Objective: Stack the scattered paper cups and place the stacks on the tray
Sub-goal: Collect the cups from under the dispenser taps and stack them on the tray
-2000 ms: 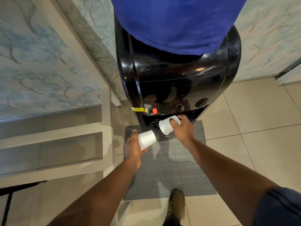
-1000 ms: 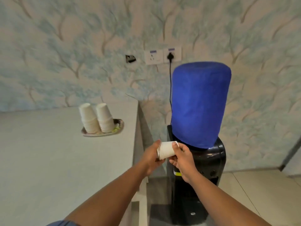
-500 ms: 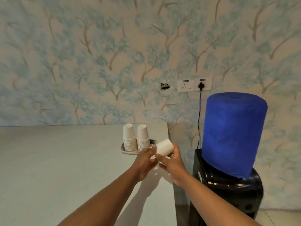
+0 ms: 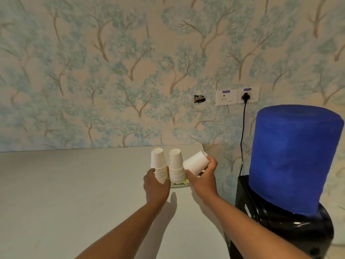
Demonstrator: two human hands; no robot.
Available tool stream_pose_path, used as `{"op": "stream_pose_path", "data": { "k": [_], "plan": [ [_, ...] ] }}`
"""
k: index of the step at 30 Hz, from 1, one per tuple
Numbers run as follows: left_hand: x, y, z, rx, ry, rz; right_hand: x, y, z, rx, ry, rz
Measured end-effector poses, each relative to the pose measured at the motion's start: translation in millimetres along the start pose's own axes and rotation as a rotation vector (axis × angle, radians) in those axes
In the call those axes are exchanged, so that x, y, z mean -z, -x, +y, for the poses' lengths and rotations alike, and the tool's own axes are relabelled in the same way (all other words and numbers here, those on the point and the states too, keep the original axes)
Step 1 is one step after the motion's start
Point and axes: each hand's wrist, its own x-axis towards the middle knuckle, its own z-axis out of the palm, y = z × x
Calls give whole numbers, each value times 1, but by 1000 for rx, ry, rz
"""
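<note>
Two upside-down stacks of white paper cups stand side by side on the tray (image 4: pixel 180 185), the left hand (image 4: pixel 155 186) gripping the left stack (image 4: pixel 159 168) beside the right stack (image 4: pixel 176 168), while at 3 o'clock the right hand (image 4: pixel 202 179) holds tilted nested cups (image 4: pixel 195 163).

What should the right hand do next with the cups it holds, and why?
Probably turn the held cups mouth-down and lower them onto the right stack. The right hand holds them tilted beside that stack, whose base faces up, while the left hand grips the left stack on the tray.
</note>
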Motion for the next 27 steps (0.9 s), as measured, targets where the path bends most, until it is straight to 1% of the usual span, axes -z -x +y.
{"op": "stream_pose_path", "data": {
  "k": [1,2,5,10,14,18,20,22,27],
  "plan": [
    [1,-10,-4,-1,-46,25,-3,-7,-3,18,33,8],
    [3,-25,-13,10,-63,12,-11,-15,-6,41,71,24],
    [8,-64,-29,19,-27,-92,-33,-39,-13,108,200,49],
    [8,-115,-57,-44,-3,-297,-69,-68,-11,188,457,73],
    [5,-125,-68,-120,14,-366,-86,-80,-3,166,625,24],
    [-1,-124,-69,-125,71,-365,-92,-84,15,101,783,-66],
    [-3,-124,-69,-129,88,-351,-92,-84,26,54,794,-75],
    [-4,-124,-72,-129,100,-350,-92,-83,35,20,752,-54],
    [-4,-123,-71,-152,104,-337,-91,-81,42,21,657,-53]
  ]
}}
